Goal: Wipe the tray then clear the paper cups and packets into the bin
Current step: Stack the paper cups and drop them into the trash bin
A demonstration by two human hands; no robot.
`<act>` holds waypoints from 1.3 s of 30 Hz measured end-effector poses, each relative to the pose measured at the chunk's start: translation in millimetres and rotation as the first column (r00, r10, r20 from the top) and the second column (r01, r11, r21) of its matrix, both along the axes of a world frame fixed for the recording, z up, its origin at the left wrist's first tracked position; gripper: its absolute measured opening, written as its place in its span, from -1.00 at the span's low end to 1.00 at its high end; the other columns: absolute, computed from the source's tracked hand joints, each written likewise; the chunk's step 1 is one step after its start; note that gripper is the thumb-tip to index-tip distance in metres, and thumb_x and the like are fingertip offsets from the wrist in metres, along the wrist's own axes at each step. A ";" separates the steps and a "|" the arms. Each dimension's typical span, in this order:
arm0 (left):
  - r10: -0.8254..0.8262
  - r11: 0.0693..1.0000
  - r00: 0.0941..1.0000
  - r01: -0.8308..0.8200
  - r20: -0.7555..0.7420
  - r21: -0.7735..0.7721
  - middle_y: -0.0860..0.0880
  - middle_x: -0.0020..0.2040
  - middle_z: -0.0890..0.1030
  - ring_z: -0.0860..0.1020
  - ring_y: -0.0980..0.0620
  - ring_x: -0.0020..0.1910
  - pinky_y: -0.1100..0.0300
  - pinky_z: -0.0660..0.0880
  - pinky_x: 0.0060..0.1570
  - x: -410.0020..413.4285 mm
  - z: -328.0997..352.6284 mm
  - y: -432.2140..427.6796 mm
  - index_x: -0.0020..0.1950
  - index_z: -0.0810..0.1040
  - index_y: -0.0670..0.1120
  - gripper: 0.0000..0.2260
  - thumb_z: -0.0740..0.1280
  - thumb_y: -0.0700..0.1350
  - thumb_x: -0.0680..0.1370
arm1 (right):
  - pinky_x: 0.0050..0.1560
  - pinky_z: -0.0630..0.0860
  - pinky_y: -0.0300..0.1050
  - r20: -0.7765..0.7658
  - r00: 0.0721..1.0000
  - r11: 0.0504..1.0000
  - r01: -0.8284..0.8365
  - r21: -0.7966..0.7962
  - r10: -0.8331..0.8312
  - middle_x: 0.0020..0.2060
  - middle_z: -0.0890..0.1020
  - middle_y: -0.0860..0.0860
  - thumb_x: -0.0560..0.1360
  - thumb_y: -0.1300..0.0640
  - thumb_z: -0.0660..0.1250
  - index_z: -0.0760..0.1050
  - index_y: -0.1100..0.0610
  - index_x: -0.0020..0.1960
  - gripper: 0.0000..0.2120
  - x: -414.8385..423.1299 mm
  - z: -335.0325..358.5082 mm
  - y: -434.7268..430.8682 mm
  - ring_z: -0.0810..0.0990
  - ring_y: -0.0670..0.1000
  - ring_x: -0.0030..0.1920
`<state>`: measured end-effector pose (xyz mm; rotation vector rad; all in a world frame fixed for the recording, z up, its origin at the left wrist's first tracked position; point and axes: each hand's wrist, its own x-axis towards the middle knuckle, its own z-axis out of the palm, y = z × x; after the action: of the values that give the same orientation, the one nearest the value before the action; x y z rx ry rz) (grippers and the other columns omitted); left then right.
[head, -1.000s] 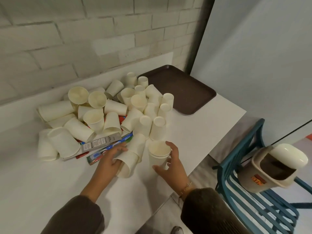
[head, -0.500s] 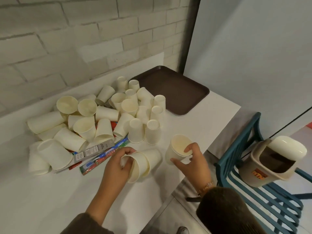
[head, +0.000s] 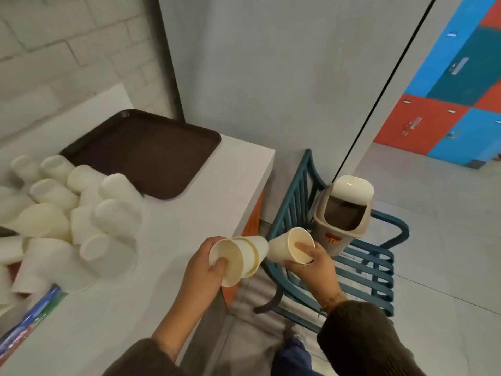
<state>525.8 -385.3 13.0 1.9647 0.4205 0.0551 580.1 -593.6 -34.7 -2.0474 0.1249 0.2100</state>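
Paper-cup clearing is under way: left grip clasps a nested stack, right grip pinches one cup, both at the desk edge near the bin. Next likely calls for reaching its open mouth.

White brick wall, teal slatted chair

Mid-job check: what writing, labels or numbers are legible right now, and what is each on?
Nothing can be read.
On the bin, the orange label: dark print, too blurred to read.
On the blue and green packet at the table edge: print smeared by motion blur.
On the coloured lockers, small tags: too small to read.
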 end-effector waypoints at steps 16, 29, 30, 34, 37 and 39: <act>-0.120 0.991 0.920 0.088 -0.374 -0.102 0.01 0.03 0.51 0.47 -0.01 0.07 0.30 0.42 -0.20 203.4 -108.9 -202.1 0.03 0.40 0.15 -0.65 0.22 -0.33 0.48 | 0.43 0.23 0.13 -0.314 0.944 0.995 0.104 -0.003 -0.100 0.40 0.25 0.10 0.48 -0.07 0.33 0.10 0.08 0.45 -0.33 215.2 -116.8 -205.2 0.28 0.14 0.37; -0.105 0.942 0.840 -0.087 -0.532 -0.324 -0.12 0.26 0.37 0.38 -0.16 0.25 -0.04 0.53 0.07 312.7 -161.4 -282.7 0.40 0.28 -0.09 -0.55 0.17 -0.36 0.54 | 0.18 0.37 -0.13 -0.441 0.870 0.953 0.288 0.093 -0.220 0.09 0.49 0.02 0.55 0.10 0.25 0.42 0.11 0.25 -0.71 252.0 -144.9 -232.3 0.46 -0.02 0.06; -0.132 0.927 0.834 -0.088 -0.536 -0.365 -0.10 0.32 0.35 0.36 -0.17 0.30 -0.05 0.51 0.13 319.5 -164.8 -290.6 0.43 0.24 -0.05 -0.53 0.17 -0.34 0.55 | 0.14 0.36 -0.15 -0.432 0.868 0.946 0.311 0.093 -0.243 0.05 0.48 -0.01 0.55 0.11 0.25 0.43 0.10 0.25 -0.72 251.0 -141.1 -233.7 0.45 -0.05 0.02; -0.268 0.916 0.803 0.041 -0.533 -0.400 -0.07 0.50 0.19 0.25 -0.13 0.44 -0.15 0.27 0.38 330.5 -171.8 -313.7 0.52 0.01 0.05 -0.45 0.14 -0.24 0.59 | 0.10 0.39 -0.18 -0.370 0.894 0.950 0.302 0.079 -0.253 0.02 0.49 -0.04 0.54 0.15 0.26 0.45 0.08 0.19 -0.77 249.8 -125.8 -237.6 0.47 -0.08 -0.01; -0.289 0.929 0.808 0.106 -0.514 -0.356 -0.08 0.47 0.25 0.26 -0.09 0.43 0.00 0.26 0.36 327.6 -170.9 -315.4 0.48 0.18 0.02 -0.54 0.14 -0.24 0.60 | 0.13 0.43 -0.16 -0.300 0.924 0.959 0.273 0.078 -0.238 0.08 0.53 0.00 0.53 0.16 0.27 0.45 -0.01 0.08 -0.85 249.4 -115.3 -237.0 0.52 -0.04 0.07; -0.276 0.932 0.834 0.110 -0.479 -0.345 -0.07 0.39 0.39 0.37 -0.05 0.36 0.08 0.34 0.27 321.5 -164.1 -306.5 0.34 0.38 0.03 -0.65 0.16 -0.25 0.59 | 0.14 0.44 -0.16 -0.269 0.940 0.965 0.243 0.096 -0.210 0.06 0.55 -0.01 0.53 0.17 0.26 0.47 0.00 0.07 -0.86 249.1 -106.2 -231.6 0.52 -0.07 0.05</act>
<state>847.3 -691.7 -151.1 1.6818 0.5380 -0.6584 829.2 -825.2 -140.9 -1.8520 0.4948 0.3301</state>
